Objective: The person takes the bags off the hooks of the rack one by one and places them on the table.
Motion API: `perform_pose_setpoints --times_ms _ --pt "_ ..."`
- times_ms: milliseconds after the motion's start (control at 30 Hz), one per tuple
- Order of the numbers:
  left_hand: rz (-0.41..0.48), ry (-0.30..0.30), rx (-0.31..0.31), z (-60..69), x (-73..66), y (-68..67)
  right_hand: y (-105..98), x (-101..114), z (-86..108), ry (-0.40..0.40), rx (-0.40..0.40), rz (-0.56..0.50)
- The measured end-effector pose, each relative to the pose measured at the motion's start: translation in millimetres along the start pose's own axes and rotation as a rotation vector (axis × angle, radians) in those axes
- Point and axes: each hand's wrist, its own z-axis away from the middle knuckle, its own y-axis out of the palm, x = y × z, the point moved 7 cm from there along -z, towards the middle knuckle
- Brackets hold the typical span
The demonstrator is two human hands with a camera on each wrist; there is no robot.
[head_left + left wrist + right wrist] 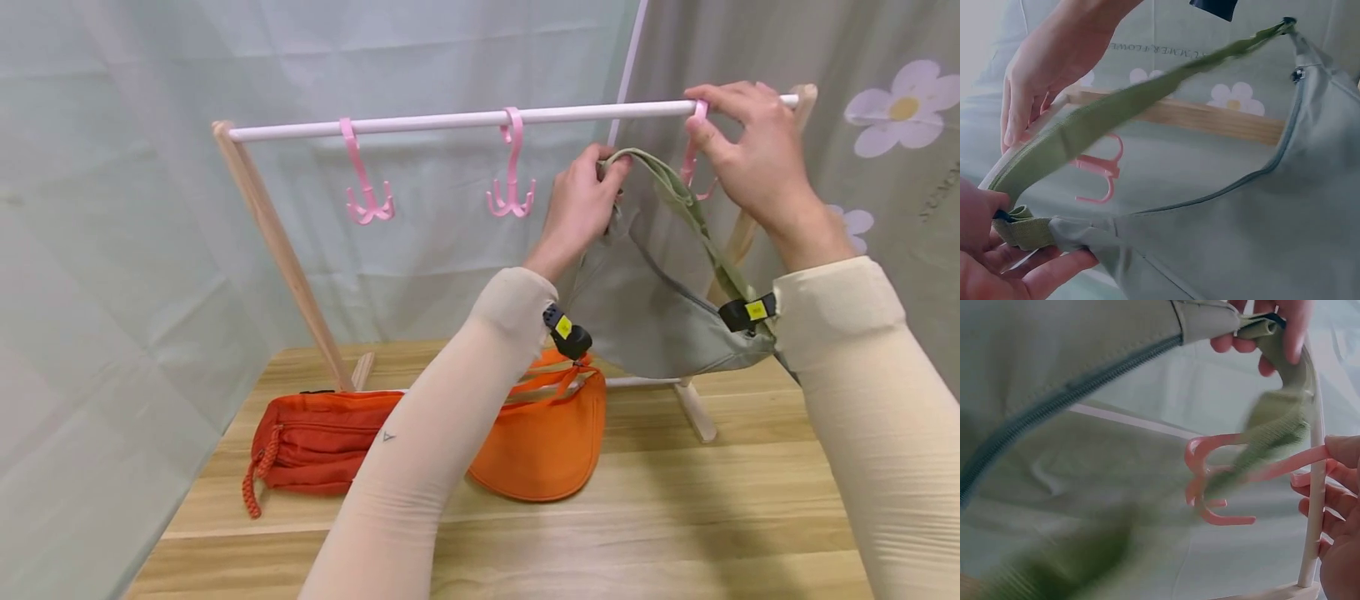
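Observation:
A grey-green shoulder bag (637, 308) with a dark zip hangs from my left hand (581, 200). That hand grips the bag's upper corner, where the green strap (1097, 134) joins it. From there the strap slants down to the bag's other end, passing in front of a pink multi-prong hook (1285, 464) in the right wrist view. My right hand (761, 146) pinches the top of this hook at the white rod (600, 112), near the rod's right end. The strap appears apart from the prongs in the left wrist view; blur hides its exact clearance.
Two more pink hooks, one at the left (363, 179) and one mid-rod (512, 167), hang bare. On the wooden table (772, 492) below lie a red pouch (322, 442) and an orange bag (540, 450). The rack's wooden left leg (281, 250) slants down to the table.

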Motion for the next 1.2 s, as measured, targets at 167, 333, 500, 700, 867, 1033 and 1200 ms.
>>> perform_pose_setpoints --times_ms 167,333,500,700,867,1033,1200 --pt "-0.039 -0.009 0.054 3.8 4.2 0.2 1 1 0.7 -0.013 0.01 0.007" --pt "-0.058 -0.017 0.109 8.7 8.9 3.5 0 2 4.8 -0.044 0.024 0.014" --pt "-0.085 0.002 0.127 13.3 12.8 3.0 -5 6 15.6 -0.059 0.017 -0.054" --pt "-0.117 0.022 0.126 18.8 15.7 0.0 -20 3 59.3 -0.028 -0.058 -0.209" --pt "-0.097 0.014 0.124 22.5 15.4 -3.3 -16 -26 113.8 0.067 0.115 -0.247" --pt "-0.073 0.016 0.122 23.9 13.1 -6.6 -2 -66 165.6 0.205 0.341 -0.206" --pt "-0.055 0.035 0.093 22.4 11.8 -13.7 10 -89 195.3 0.314 0.477 -0.22"
